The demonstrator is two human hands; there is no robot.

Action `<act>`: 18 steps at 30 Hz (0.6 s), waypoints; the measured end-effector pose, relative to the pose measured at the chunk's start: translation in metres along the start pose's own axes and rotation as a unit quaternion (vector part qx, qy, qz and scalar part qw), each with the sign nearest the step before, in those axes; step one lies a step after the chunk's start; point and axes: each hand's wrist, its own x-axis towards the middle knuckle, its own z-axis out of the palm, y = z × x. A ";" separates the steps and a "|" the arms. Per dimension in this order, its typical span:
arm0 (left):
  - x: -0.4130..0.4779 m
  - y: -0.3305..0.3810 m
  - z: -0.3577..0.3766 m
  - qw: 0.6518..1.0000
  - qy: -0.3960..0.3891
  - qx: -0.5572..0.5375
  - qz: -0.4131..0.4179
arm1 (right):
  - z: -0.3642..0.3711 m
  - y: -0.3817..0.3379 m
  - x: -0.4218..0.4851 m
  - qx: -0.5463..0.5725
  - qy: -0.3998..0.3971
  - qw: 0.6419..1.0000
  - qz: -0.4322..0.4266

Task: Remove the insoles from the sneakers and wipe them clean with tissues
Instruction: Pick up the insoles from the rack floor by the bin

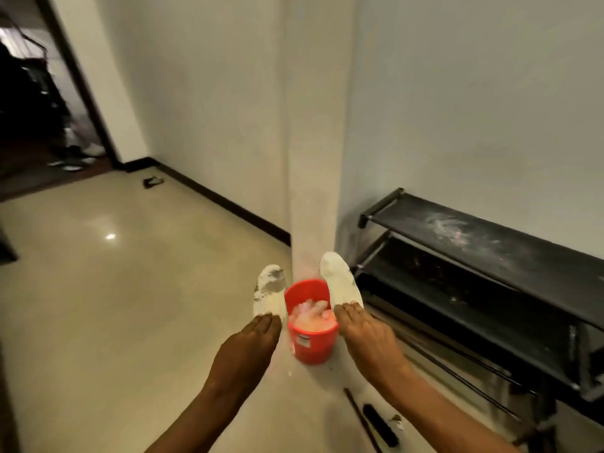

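- Left insole (pixel 268 291), white and dirt-smudged, is held out, its near end gripped by the left hand (pixel 250 343).
- Right insole (pixel 340 282) is gripped the same way by the right hand (pixel 369 338).
- Between them sits a red bucket (pixel 313 346) holding crumpled tissues (pixel 310 313).
- A black shoe rack (pixel 490 243) stands to the right.

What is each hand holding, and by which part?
Left hand holds a stained white insole by its near end; right hand holds a cleaner white insole likewise, either side of the red plastic bucket.
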 end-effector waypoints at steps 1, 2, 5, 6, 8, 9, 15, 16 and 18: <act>-0.011 -0.018 0.002 1.000 -0.001 0.004 -0.027 | 0.000 -0.019 0.008 0.002 -0.003 1.000 -0.019; -0.020 -0.034 0.008 0.999 -0.007 0.004 -0.050 | 0.005 -0.034 0.018 0.001 -0.005 0.999 -0.039; -0.037 -0.063 0.043 0.995 -0.029 -0.003 -0.092 | 0.041 -0.069 0.042 0.004 -0.029 0.996 -0.084; -0.041 -0.070 0.059 0.994 -0.034 -0.006 -0.100 | 0.061 -0.078 0.049 0.006 -0.041 0.994 -0.097; -0.050 -0.079 0.098 0.992 -0.050 -0.012 -0.116 | 0.110 -0.091 0.059 0.011 -0.066 0.990 -0.124; -0.055 -0.081 0.116 0.990 -0.063 -0.015 -0.127 | 0.131 -0.096 0.061 0.016 -0.079 0.987 -0.137; -0.102 -0.080 0.256 0.967 -0.166 -0.037 -0.187 | 0.269 -0.127 0.045 0.020 -0.189 0.960 -0.203; -0.113 -0.074 0.276 0.961 -0.191 -0.044 -0.193 | 0.289 -0.130 0.036 0.022 -0.204 0.956 -0.208; -0.136 -0.061 0.322 0.951 -0.244 -0.051 -0.185 | 0.325 -0.132 0.015 0.032 -0.247 0.946 -0.208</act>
